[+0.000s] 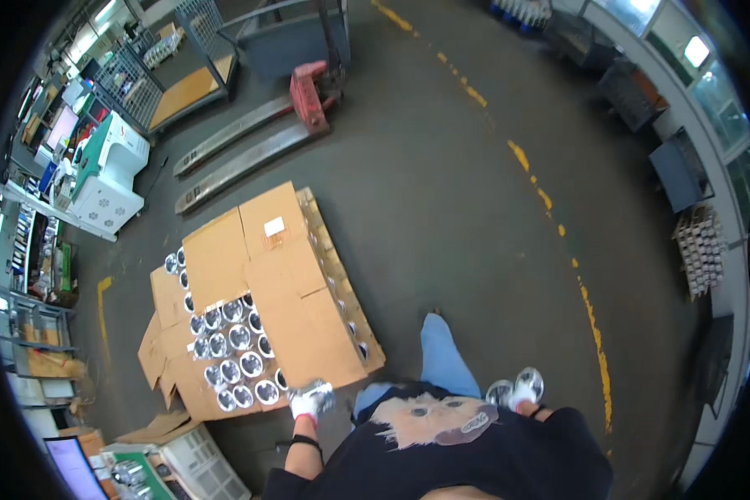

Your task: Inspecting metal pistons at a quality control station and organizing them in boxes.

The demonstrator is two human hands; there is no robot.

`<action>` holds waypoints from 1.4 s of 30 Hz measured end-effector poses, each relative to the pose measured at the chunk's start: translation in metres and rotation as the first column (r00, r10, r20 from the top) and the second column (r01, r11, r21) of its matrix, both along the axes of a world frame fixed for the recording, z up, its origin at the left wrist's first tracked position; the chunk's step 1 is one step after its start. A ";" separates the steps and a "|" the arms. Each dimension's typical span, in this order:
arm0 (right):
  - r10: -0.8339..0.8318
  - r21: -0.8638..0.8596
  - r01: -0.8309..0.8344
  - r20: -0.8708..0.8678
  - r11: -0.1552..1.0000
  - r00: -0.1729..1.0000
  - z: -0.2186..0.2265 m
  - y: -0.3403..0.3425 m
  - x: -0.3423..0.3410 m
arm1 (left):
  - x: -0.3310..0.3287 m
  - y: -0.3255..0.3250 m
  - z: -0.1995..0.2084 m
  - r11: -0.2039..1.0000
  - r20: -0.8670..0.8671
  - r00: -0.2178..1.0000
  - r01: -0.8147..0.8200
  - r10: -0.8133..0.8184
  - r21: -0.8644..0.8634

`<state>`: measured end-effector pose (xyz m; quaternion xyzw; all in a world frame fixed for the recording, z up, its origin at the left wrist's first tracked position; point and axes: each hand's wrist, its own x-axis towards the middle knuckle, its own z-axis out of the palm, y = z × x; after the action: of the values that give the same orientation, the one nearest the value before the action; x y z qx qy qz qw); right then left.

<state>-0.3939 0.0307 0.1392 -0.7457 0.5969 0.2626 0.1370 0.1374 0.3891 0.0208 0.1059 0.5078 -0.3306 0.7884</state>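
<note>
My left hand [303, 404], in a white glove, is closed around a shiny silver metal cup [320, 393] at the near corner of the cardboard-covered pallet stack. Out to my right, beside my body, my right hand [522, 406] is closed on shiny silver metal cups [500, 392]; at least two round ones show there, and they partly hide its fingers. Several similar silver cups [239, 337] stand in rows on cardboard to the left, their round mouths facing up. Brown cardboard sheets [304, 317] lie over the right and far parts of the stack.
A pallet jack [308, 96] with two long forks stands beyond the stack, near a wire-sided cart [179, 96]. White machines [108, 175] are at the left. A yellow floor line [590, 321] runs along the right, with grey bins [677, 171] by the wall.
</note>
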 end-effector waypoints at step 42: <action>0.927 -0.326 -0.927 0.372 0.188 0.057 -0.201 -0.243 0.979 | 0.268 -0.405 -0.080 -0.325 -0.499 -0.142 -0.602 -0.855 0.729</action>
<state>0.5849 -0.2122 -0.0621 -0.9896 -0.0762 0.0877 0.0849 0.4054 -0.0160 -0.0589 0.9612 -0.2233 -0.0493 0.1546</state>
